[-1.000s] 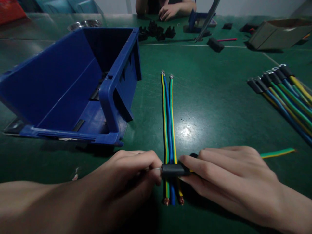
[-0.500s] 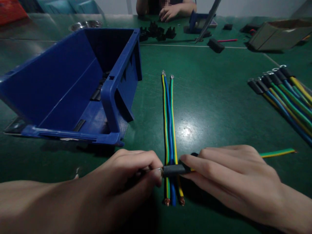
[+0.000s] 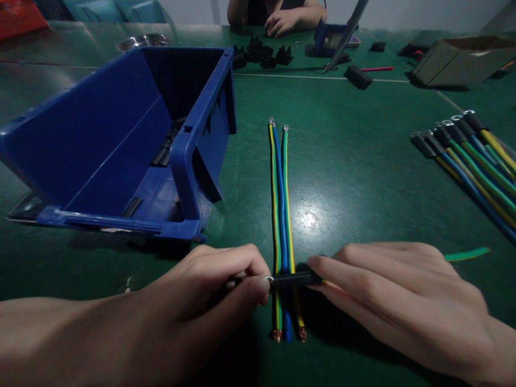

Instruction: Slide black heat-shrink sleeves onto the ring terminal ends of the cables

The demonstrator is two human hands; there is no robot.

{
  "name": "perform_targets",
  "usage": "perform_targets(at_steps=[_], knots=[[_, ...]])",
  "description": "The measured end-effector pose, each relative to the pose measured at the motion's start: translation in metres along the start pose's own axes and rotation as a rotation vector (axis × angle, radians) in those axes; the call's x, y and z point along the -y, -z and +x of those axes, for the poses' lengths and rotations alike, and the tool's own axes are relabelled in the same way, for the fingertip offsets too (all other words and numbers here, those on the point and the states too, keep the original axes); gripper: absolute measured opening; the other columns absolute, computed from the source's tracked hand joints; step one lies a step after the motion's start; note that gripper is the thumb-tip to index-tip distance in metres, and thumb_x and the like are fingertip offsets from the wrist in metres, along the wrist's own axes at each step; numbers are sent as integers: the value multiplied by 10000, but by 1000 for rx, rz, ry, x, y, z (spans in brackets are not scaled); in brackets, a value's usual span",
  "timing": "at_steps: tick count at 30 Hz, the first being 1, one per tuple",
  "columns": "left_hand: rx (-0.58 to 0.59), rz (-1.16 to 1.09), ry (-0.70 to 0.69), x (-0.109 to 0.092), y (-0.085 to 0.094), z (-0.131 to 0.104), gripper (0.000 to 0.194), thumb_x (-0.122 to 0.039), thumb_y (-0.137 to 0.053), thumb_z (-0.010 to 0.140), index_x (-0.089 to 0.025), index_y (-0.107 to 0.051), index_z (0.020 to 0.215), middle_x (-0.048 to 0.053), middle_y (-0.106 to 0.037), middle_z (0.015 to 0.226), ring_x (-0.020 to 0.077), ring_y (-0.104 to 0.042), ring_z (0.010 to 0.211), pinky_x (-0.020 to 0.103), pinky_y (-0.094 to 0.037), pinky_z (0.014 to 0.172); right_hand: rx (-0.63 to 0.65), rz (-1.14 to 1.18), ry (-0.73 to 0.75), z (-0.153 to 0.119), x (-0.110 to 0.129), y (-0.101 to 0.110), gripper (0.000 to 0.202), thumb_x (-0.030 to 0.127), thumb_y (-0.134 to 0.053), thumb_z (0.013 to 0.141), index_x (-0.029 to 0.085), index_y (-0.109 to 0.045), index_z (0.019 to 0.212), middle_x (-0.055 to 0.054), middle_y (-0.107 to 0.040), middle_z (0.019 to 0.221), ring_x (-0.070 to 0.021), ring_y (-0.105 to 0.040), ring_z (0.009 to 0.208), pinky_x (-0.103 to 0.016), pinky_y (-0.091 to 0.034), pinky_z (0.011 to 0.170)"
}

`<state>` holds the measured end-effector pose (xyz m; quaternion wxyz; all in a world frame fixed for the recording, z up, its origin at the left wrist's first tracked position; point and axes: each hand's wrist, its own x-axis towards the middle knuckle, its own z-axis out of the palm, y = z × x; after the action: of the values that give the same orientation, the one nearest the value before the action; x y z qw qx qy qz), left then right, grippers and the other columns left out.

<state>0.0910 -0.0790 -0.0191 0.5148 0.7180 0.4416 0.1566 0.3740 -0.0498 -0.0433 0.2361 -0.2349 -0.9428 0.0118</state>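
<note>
My left hand [image 3: 226, 295] is closed in a pinch on the metal ring terminal [image 3: 271, 279] of a green-and-yellow wire [image 3: 467, 254]. A black sleeve [image 3: 296, 279] covers the wire beside the terminal. My right hand [image 3: 387, 290] is closed around the sleeve's right end and the wire, whose tail sticks out past the knuckles. Below the sleeve lie a blue wire [image 3: 281, 199] and two green-and-yellow wires, the left one [image 3: 274, 188] and the right one [image 3: 287, 188]. Their ring terminals point away from me; bare copper shows at the near ends of the green-and-yellow pair.
A blue bin [image 3: 189, 156] with black sleeves [image 3: 161, 156] stands at left. Sleeved wires [image 3: 475, 156] lie in a bundle at right. Farther back are black parts [image 3: 260, 52], a black block [image 3: 358, 77], a carton [image 3: 459, 62] and another person's hand [image 3: 280, 23].
My right hand has shifted slightly to the right. The black sleeve has also moved a little right and turned, while my left hand stays nearly in place on the terminal.
</note>
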Motion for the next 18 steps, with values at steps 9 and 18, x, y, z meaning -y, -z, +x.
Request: perform_targets(at_steps=[9, 18], knots=[[61, -44, 101, 1, 2, 0, 423, -551, -413, 1165, -240, -650, 1002, -30, -577, 767, 156, -521, 690, 246, -424, 618, 10, 113, -54, 3, 5, -5, 159, 171, -453, 1197, 203, -608, 1193, 90, -568, 702, -90, -514, 507, -281, -345, 506], [15, -6, 42, 4, 1, -2, 333, -455, -468, 1173, -244, -648, 989, -49, -593, 775, 132, -536, 697, 215, -429, 631, 35, 345, -125, 4, 5, -2, 174, 164, -548, 1111, 197, -646, 1251, 15, -758, 806, -131, -690, 588, -282, -449, 542]])
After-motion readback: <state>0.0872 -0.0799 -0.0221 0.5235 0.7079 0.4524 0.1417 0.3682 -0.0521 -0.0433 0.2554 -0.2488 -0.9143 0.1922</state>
